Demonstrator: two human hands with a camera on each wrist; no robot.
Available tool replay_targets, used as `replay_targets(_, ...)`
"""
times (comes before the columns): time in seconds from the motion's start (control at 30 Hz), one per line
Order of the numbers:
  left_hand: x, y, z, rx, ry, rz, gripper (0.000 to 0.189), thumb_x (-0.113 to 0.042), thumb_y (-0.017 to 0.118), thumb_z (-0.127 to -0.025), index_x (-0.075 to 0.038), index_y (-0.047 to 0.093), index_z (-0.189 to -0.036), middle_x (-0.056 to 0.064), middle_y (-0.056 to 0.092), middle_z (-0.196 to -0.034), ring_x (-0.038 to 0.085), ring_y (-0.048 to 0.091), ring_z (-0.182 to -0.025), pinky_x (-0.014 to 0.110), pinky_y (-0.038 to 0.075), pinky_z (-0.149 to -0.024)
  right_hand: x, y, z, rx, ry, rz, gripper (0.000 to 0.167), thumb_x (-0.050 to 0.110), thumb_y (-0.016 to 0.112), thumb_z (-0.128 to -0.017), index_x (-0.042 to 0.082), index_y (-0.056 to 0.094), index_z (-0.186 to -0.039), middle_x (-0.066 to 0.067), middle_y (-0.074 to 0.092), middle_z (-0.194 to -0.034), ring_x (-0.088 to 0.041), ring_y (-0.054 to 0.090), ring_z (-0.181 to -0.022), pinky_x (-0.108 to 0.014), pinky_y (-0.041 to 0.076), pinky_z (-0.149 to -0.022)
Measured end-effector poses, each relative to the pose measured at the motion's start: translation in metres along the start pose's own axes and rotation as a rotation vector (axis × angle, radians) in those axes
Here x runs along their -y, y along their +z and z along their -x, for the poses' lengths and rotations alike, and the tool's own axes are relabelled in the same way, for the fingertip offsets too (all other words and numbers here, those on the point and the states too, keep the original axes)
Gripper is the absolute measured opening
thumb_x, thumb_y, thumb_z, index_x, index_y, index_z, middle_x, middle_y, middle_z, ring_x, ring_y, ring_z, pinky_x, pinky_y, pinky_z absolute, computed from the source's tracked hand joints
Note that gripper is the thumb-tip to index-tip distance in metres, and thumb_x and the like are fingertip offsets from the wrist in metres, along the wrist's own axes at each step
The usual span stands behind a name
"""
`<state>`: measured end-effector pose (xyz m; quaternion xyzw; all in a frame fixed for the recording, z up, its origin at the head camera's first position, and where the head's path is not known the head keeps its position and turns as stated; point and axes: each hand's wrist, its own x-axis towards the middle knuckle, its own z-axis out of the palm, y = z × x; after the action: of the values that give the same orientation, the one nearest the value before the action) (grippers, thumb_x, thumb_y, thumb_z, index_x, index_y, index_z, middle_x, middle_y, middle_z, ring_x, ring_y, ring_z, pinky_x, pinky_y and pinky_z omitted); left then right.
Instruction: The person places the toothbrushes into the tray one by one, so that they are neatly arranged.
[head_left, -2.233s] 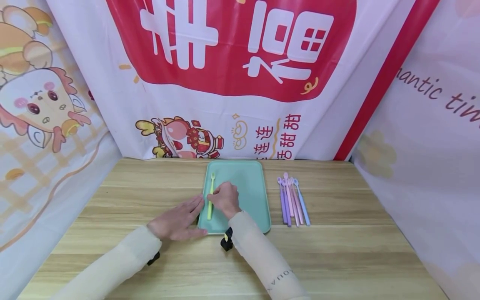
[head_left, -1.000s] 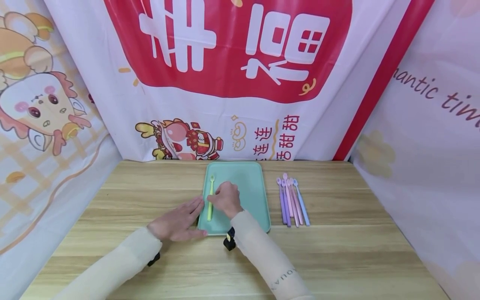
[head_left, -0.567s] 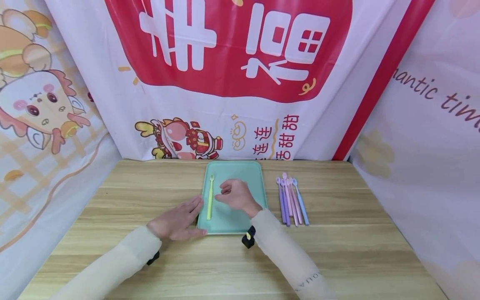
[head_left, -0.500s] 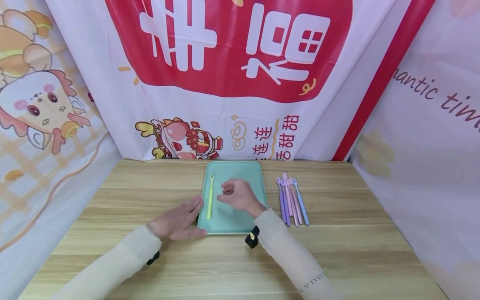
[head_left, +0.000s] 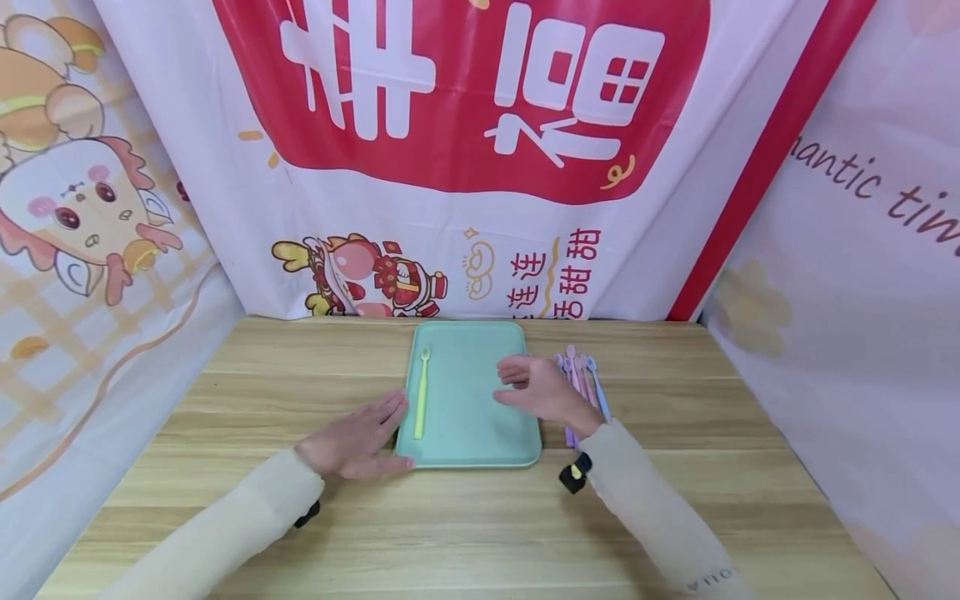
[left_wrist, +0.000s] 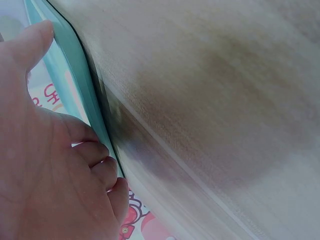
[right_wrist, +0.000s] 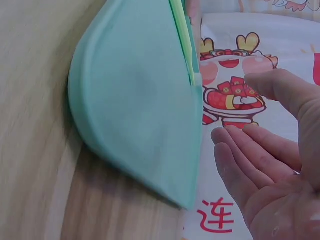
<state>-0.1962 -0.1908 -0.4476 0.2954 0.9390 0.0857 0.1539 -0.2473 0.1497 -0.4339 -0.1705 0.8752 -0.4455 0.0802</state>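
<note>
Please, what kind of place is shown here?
Probably a small staged booth, not a real kitchen: printed cartoon banners wall in a wooden table, which holds only a green tray and coloured spoons.

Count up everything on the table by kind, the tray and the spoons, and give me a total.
Tray: 1
Green spoon on the tray: 1
Pastel spoons beside the tray: 5, counted by their bowls, since the right hand covers part of them
Total: 7

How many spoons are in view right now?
6: one green spoon lies on the tray; five pastel spoons lie bunched on the table right of it, partly hidden behind the right hand.
</note>
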Motion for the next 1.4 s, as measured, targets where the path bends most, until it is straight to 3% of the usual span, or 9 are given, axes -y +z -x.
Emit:
replay_targets(0.23,0.000,-0.001,0.000,0.007,-0.005,-0.001,0.102,-0.066,0.054,-0.102,0.006,0.021,-0.165,0.023,0.013,-0.177,0.041,0.019,-0.164,0.059,0.024,-0.132,-0.010,-0.049,0.022,-0.001,0.003,0.114,0.060,0.025,0.082,-0.093,0.004,0.061,-0.145,-0.018,0.068,-0.141,-0.032,0.067,-0.130,-0.048,0.054,-0.113)
replay_targets(0.37,0.000,-0.001,-0.001,0.008,-0.006,-0.006,0.102,-0.067,0.054,-0.101,0.006,0.022,-0.165,0.023,0.015,-0.177,0.041,0.020,-0.164,0.059,0.025,-0.132,-0.014,-0.073,0.034,-0.002,0.046,0.201,0.063,0.025,0.083,-0.092,0.005,0.059,-0.148,-0.016,0.067,-0.144,-0.033,0.066,-0.132,-0.050,0.054,-0.113)
replay_targets(0.57,0.001,0.000,-0.001,0.001,-0.002,-0.015,0.101,-0.067,0.054,-0.102,0.006,0.023,-0.165,0.023,0.015,-0.176,0.041,0.020,-0.164,0.058,0.026,-0.132,-0.028,-0.103,0.047,0.002,0.098,0.279,0.065,0.025,0.079,-0.096,0.005,0.054,-0.152,-0.019,0.065,-0.146,-0.038,0.065,-0.133,-0.053,0.055,-0.111)
replay_targets(0.73,0.002,0.000,-0.002,-0.003,-0.002,-0.014,0.101,-0.066,0.054,-0.102,0.006,0.023,-0.165,0.023,0.015,-0.177,0.041,0.020,-0.164,0.058,0.026,-0.132,-0.043,-0.123,0.051,0.009,0.090,0.330,0.066,0.027,0.081,-0.094,-0.002,0.057,-0.147,-0.023,0.066,-0.143,-0.041,0.066,-0.129,-0.056,0.055,-0.110)
replay_targets(0.9,0.002,0.001,-0.002,0.001,-0.006,-0.020,0.101,-0.067,0.054,-0.102,0.006,0.023,-0.165,0.022,0.016,-0.177,0.040,0.021,-0.164,0.058,0.026,-0.132,-0.052,-0.132,0.053,0.033,0.116,0.376,0.057,0.022,0.081,-0.094,-0.002,0.060,-0.142,-0.025,0.067,-0.139,-0.041,0.067,-0.126,-0.055,0.057,-0.107)
replay_targets(1.07,0.003,0.002,-0.003,-0.003,-0.011,-0.017,0.101,-0.067,0.054,-0.102,0.005,0.023,-0.165,0.022,0.017,-0.176,0.040,0.021,-0.164,0.058,0.027,-0.132,-0.065,-0.132,0.055,0.051,0.179,0.381,0.061,0.024,0.082,-0.094,-0.001,0.059,-0.145,-0.022,0.068,-0.141,-0.038,0.068,-0.126,-0.053,0.059,-0.106)
replay_targets(1.4,0.003,0.003,-0.003,0.002,-0.018,-0.006,0.102,-0.068,0.054,-0.101,0.003,0.022,-0.166,0.021,0.015,-0.177,0.040,0.020,-0.164,0.058,0.026,-0.132,-0.088,-0.124,0.059,0.049,0.157,0.360,0.049,0.013,0.083,-0.091,-0.003,0.065,-0.134,-0.020,0.073,-0.128,-0.035,0.071,-0.118,-0.050,0.062,-0.100)
